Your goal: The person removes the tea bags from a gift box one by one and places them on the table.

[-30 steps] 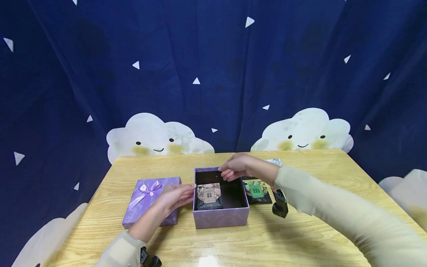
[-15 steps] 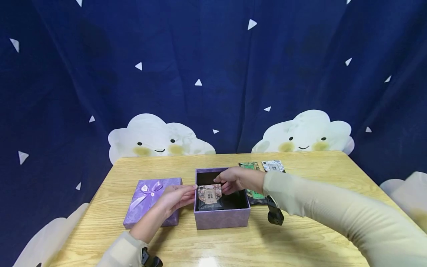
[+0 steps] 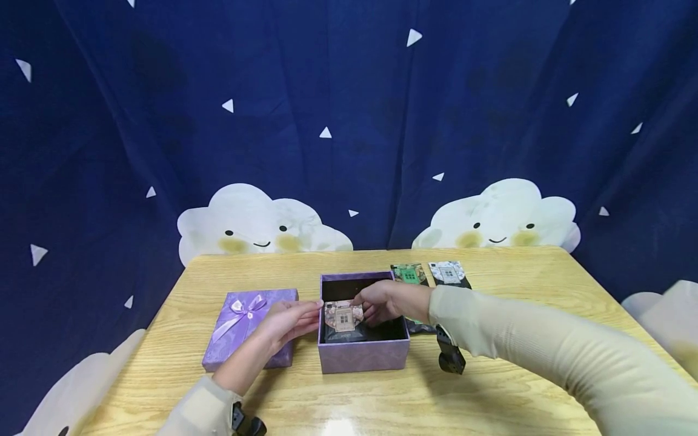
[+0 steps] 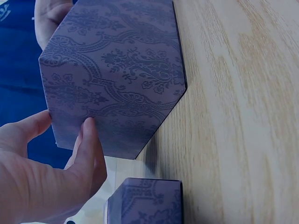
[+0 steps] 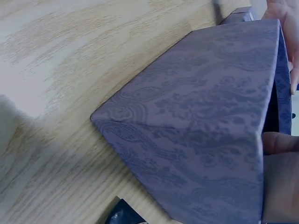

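We have a purple, scroll-patterned box [image 3: 364, 358], dark inside, midway between the side edges of the tabletop [image 3: 376, 406]. A flowery, black-bottomed packet [image 3: 340, 321] lies within. Our left hand [image 3: 286, 321], fingers extended, touches the box; our right hand [image 3: 378, 300] reaches in beside the packet, its grip unclear.

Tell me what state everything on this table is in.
Purple box: upright, lidless, packet inside.
Purple lid: off, lying on the table.
Ribbon bow: tied.
Pink-labelled packet: inside the box, label up.
Green-labelled packet: on the table, partly hidden.
White-labelled packet: on the table, partly hidden.
Packet beside the box: mostly hidden.
Left hand: touching the box's left side.
Right hand: inside the box, grip unclear.
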The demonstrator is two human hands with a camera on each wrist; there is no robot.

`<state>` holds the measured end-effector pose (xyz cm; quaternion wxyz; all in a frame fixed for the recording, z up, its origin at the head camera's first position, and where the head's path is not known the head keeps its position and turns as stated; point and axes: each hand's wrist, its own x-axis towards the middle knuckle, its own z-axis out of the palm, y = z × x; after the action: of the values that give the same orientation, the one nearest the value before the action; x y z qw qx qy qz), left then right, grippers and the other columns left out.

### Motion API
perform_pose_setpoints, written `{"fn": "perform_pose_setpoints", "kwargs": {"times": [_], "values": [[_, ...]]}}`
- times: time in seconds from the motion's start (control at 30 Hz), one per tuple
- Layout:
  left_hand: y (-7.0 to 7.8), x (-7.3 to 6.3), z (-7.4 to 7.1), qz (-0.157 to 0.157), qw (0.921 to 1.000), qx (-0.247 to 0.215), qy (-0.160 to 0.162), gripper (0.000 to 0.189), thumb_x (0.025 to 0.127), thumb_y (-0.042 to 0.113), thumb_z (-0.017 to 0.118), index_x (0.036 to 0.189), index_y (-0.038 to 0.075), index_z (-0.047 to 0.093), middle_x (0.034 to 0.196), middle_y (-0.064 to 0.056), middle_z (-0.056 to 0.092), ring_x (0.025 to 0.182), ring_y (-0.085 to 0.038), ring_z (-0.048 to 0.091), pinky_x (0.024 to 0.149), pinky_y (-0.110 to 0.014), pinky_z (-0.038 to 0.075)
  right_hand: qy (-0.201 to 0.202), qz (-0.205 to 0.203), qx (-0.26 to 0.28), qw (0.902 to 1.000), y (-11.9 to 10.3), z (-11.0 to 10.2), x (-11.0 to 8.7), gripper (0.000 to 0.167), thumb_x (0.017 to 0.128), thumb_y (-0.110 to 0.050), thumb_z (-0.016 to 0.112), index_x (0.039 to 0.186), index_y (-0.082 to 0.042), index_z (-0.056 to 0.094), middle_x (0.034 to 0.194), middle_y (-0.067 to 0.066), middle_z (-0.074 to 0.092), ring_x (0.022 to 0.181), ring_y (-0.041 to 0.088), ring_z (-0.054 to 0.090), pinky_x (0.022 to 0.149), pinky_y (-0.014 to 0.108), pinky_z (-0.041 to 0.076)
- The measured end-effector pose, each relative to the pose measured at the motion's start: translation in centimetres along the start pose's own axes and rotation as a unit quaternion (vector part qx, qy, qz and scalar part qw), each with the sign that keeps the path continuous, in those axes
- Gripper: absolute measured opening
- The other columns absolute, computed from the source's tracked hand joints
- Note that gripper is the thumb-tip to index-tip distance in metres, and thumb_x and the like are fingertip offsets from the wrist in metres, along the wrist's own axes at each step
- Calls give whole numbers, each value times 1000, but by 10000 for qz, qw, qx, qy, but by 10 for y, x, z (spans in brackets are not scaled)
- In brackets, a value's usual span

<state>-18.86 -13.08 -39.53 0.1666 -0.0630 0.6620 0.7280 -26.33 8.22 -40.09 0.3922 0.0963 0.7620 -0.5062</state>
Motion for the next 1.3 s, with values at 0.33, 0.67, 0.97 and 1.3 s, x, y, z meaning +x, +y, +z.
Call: {"fn": "perform_pose_setpoints", "kwargs": {"times": [0.33,0.67,0.97,1.3], "values": [[1,1,1,-75,10000,-52,-27,48,90,10,63,125,-20,48,96,-12,72,80,-10,68,81,-23,63,600,0,224,9979,-10,10,-21,16,92,-16,58,86,-5,50,69,2,49,61,13,54,75,29,61],[1,2,-1,-61,10000,15,-75,47,91,11,62,125,-19,49,100,-13,72,87,-13,69,85,-25,62,548,7,347,9979,-31,20,-29,20,94,-12,56,107,3,53,75,5,53,62,11,54,70,24,63],[2,1,0,-61,10000,-1,-31,45,91,11,61,124,-18,50,106,-18,71,90,-14,69,86,-27,62,223,-506,-65,9984,-26,23,18,14,87,-3,60,98,0,67,74,5,59,62,11,55,74,33,65],[1,1,2,-56,10000,35,19,47,91,11,62,125,-19,49,102,-15,71,84,-11,68,82,-24,63,567,-413,13,9975,-37,34,-24,13,90,2,51,98,2,61,72,4,52,65,11,50,82,29,63]]}}
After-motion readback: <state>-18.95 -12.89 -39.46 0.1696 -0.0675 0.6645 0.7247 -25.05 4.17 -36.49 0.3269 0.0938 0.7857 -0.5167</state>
